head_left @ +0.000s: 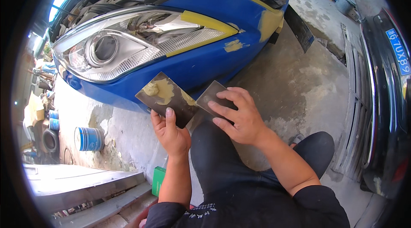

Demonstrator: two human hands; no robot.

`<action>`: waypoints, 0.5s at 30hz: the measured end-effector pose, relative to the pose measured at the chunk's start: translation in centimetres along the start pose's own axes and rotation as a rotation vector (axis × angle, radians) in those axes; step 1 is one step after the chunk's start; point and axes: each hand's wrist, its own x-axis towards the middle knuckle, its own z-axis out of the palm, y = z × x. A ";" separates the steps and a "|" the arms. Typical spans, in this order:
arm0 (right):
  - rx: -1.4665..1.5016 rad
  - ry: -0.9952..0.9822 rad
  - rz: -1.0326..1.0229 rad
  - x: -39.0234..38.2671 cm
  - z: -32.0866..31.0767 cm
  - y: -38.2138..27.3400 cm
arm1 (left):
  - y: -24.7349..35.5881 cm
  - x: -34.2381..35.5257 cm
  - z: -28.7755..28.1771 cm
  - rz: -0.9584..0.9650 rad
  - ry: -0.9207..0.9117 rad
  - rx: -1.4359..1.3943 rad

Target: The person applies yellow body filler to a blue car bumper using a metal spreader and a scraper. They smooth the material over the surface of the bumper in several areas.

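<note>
The left hand (pixel 173 137) pinches a dark rectangular putty board (pixel 177 109) at its near edge, the thumb lying on the upper face and the other fingers mostly hidden beneath it. A lump of yellow putty (pixel 150 89) sits near the board's left corner, with a smear spreading from it toward the middle; a narrower streak runs along the upper right edge close to the right corner. The right hand (pixel 248 119) holds a smaller dark spreader (pixel 216 99), its fingers spread apart across the upper face and the thumb by the near edge; how the underside is gripped cannot be told. The spreader's left corner meets the board's right corner in this view, though whether they touch is unclear.

Both tools are in front of a blue bumper (pixel 205 63), apart from the headlight (pixel 124 44). Yellow masking tape (pixel 209 22) borders the headlight's pointed right end. Just beyond that point, a putty patch (pixel 233 45) marks the bumper, and a larger yellowish area (pixel 269 23) covers its right edge. A blue-and-white bucket (pixel 89 139) lies on the concrete floor (pixel 295 95) to the left.
</note>
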 end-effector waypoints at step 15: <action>-0.146 0.067 0.123 1.0 2.0 0.0 | 3.2 3.7 -4.1 0.145 -0.077 0.012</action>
